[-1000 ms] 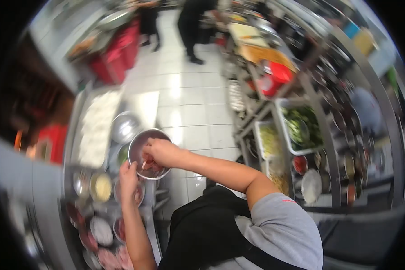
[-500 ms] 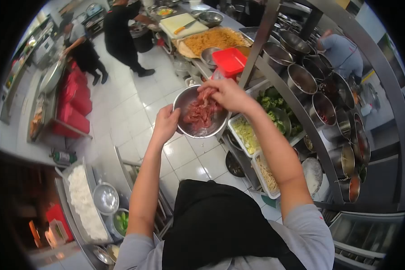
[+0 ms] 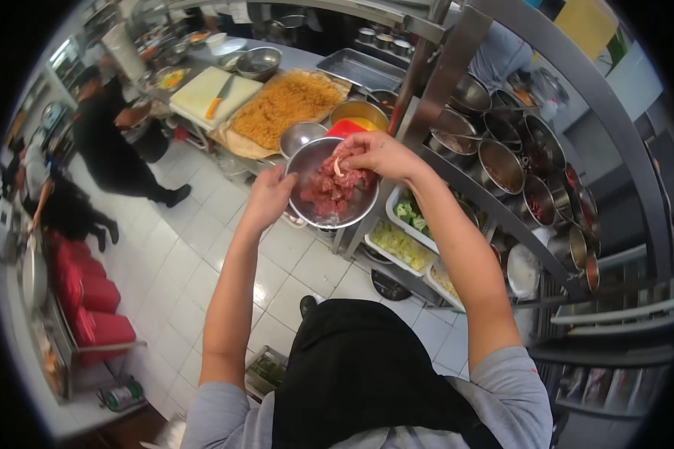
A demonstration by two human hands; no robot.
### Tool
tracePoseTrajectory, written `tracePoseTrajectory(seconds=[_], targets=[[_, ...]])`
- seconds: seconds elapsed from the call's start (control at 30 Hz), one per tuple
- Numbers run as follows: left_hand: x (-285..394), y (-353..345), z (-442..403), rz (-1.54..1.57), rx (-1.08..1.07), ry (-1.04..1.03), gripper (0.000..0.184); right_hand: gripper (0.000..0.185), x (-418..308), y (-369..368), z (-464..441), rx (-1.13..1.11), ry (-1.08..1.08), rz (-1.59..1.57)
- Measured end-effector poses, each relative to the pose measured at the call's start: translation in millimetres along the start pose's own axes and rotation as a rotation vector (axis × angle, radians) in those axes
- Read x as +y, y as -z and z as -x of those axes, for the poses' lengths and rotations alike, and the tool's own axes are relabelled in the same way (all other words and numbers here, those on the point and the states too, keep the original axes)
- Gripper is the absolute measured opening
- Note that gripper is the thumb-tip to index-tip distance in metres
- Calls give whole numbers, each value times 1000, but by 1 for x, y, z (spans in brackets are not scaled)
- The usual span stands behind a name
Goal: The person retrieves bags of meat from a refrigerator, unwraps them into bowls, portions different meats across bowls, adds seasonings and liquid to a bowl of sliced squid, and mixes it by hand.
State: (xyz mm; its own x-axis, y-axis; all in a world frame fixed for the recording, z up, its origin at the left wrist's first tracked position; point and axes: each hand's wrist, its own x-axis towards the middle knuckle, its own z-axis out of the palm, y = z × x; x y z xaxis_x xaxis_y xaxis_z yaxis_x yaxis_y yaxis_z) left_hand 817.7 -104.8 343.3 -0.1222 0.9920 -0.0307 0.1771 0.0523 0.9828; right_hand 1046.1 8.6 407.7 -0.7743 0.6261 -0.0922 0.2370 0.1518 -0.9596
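Note:
A round metal bowl (image 3: 307,214) with pieces of raw red meat (image 3: 328,193) is held up in front of my body. My left hand (image 3: 271,196) grips the bowl's left rim, with the thumb near the inner edge. My right hand (image 3: 378,156) is over the bowl's upper right side, its fingers closed on some of the meat. A pale strip shows on the meat beside the right fingertips. Behind the bowl are part of a red container (image 3: 346,129) and a smaller metal bowl (image 3: 301,138).
A counter holds a cutting board (image 3: 236,103) with an orange-handled knife (image 3: 219,97) and a tray of orange-brown food (image 3: 284,112). Vegetable trays (image 3: 398,245) and several pots (image 3: 502,165) are at right. People (image 3: 101,127) stand at left, near red bins (image 3: 101,295).
The view has turned right, towards the counter. My hands have carried the bowl along, from above the left worktop to beside the counter. The right hand still holds meat.

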Motion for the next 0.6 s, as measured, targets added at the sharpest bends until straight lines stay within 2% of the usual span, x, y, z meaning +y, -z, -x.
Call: tracePoseTrajectory(seconds=[0.13, 0.23, 0.27, 0.3, 0.33, 0.4, 0.53, 0.6], targets=[[-4, 15, -36, -116, -50, -71, 23, 22, -1, -6, -15, 167, -5, -107], [18, 20, -54, -92, -118, -69, 24, 23, -22, -9, -18, 180, 18, 48], [20, 20, -62, -49, -151, -54, 24, 21, -32, -10, -21, 156, 18, 315], [0, 24, -90, -322, -120, -174, 23, 20, -36, -12, -24, 125, 13, 578], [-8, 21, -108, -320, -141, -172, 23, 20, -35, -12, -30, 138, -4, 571], [-19, 15, -137, -162, -106, -165, 22, 25, -33, -9, -47, 216, -77, 888], [-44, -8, -174, -307, 10, -273, 25, 27, -7, -12, -56, 355, -168, 935], [-39, -20, -177, -535, 233, -649, 22, 26, 11, -11, -55, 391, -170, 927]])
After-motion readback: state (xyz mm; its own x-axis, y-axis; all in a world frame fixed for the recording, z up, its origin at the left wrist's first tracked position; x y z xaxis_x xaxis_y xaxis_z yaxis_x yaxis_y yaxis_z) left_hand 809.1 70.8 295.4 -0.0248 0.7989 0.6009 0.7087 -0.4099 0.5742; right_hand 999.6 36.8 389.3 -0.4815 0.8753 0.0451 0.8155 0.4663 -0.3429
